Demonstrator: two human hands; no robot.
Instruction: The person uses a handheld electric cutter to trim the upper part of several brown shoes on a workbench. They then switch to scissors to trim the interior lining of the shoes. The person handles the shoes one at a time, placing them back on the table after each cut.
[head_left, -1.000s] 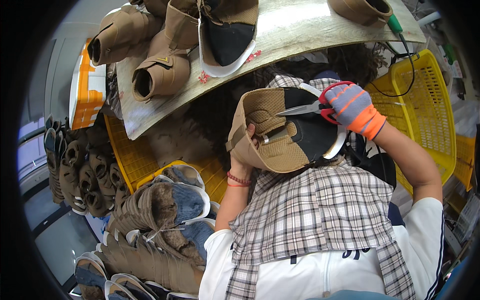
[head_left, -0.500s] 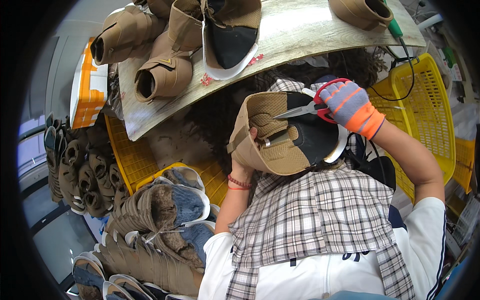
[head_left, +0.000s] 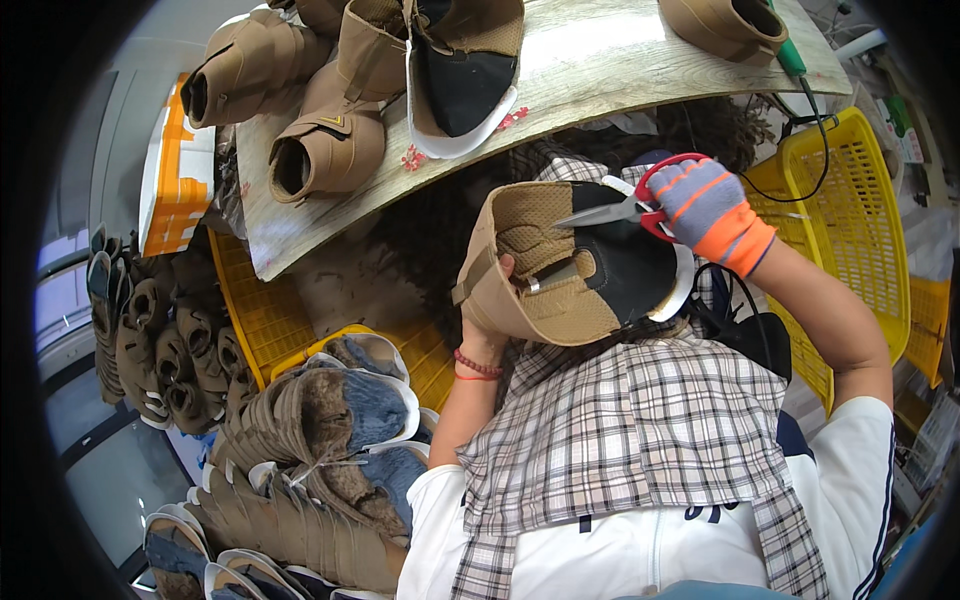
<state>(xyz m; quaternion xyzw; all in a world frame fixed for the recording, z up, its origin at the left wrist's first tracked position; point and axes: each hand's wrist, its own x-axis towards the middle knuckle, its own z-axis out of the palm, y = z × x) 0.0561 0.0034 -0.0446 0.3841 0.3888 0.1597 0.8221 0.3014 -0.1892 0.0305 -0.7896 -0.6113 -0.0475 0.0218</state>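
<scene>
The left hand (head_left: 490,300) grips a tan shoe upper (head_left: 560,265) from below, fingers wrapped round its heel end with one fingertip showing over the edge. It holds the upper above the lap, over a plaid cloth (head_left: 620,440), just under the near edge of the desk (head_left: 620,60). The upper is turned so that its tan mesh inside and black lining face up.

The right hand (head_left: 710,210), in a grey and orange glove, has its fingers closed through the red handles of a pair of scissors (head_left: 625,208). The blades lie nearly together, with the tips resting on the mesh of the upper.

Containers: a yellow plastic basket (head_left: 860,210) stands at the right with a black cable (head_left: 815,150) running over its rim; what lies inside it cannot be made out. A second yellow crate (head_left: 265,315) sits under the desk at the left, and fleece-lined brown and blue shoes (head_left: 330,420) are heaped against its near rim. An orange and white box (head_left: 172,185) stands by the desk's left end.

On the desk stand four tan uppers: two (head_left: 320,140) side by side at the left, one (head_left: 460,70) with black lining and a white sole edge, and one (head_left: 725,25) at the far right beside a green-handled tool (head_left: 790,55). A row of brown shoes (head_left: 150,340) fills the far left.
</scene>
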